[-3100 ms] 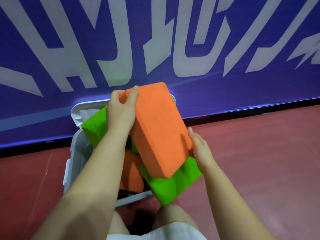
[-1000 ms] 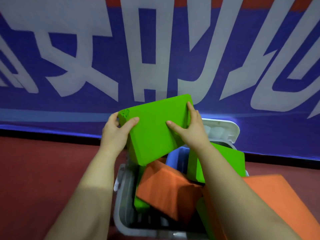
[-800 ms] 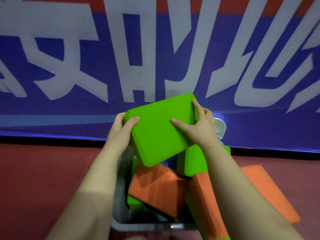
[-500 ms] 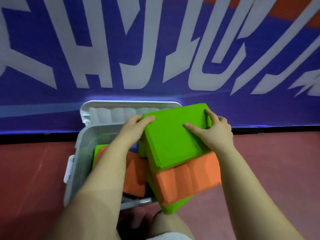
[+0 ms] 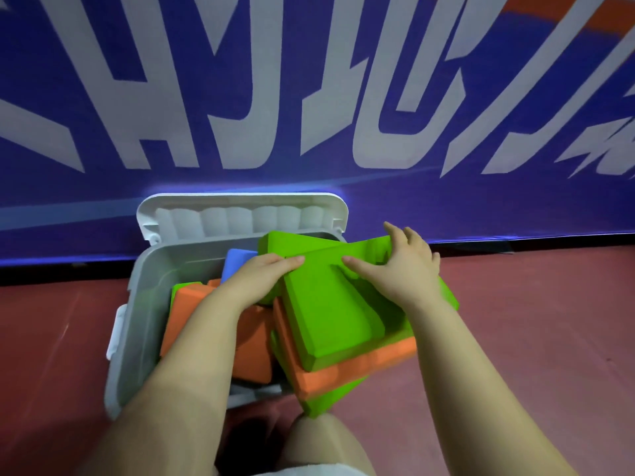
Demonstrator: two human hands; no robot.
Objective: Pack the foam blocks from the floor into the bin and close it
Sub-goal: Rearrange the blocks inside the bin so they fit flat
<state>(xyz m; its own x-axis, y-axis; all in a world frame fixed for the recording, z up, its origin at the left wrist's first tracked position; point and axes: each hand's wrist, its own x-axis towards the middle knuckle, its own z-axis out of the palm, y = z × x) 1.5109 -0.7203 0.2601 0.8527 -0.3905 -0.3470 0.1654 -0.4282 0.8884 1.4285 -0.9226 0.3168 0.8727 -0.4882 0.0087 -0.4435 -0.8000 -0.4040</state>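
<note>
A grey plastic bin stands on the red floor with its white lid swung open against the wall. Orange, green and one blue foam block are piled inside and stick out over its right rim. On top lies a green foam block, resting on an orange foam block. My left hand holds the green block's left far corner. My right hand grips its far right end.
A blue banner with large white lettering rises directly behind the bin. Red floor stretches to the right and left. My bare knee is just in front of the bin.
Both hands have lowered the green block from above the bin onto the pile, where it now lies flatter on the orange block. The view has tilted down and the open lid is in full sight.
</note>
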